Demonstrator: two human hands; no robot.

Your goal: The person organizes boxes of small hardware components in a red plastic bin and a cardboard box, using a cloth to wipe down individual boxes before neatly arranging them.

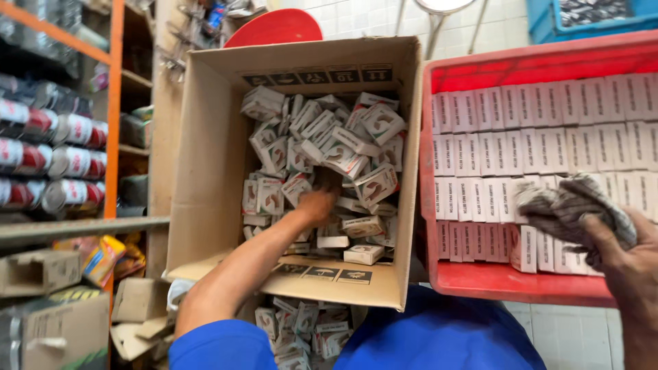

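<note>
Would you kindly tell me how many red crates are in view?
1: the red crate stands right of the cardboard box, holding rows of small white boxes. Others may be out of frame.

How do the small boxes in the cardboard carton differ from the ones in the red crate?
The small boxes in the cardboard carton lie jumbled, tilted every way; those in the red crate stand in neat, tight rows. The left hand digs into the carton's heap, while the right hand, holding a striped cloth, hovers over the crate's rows. Both lots look like the same small white packets.
</note>
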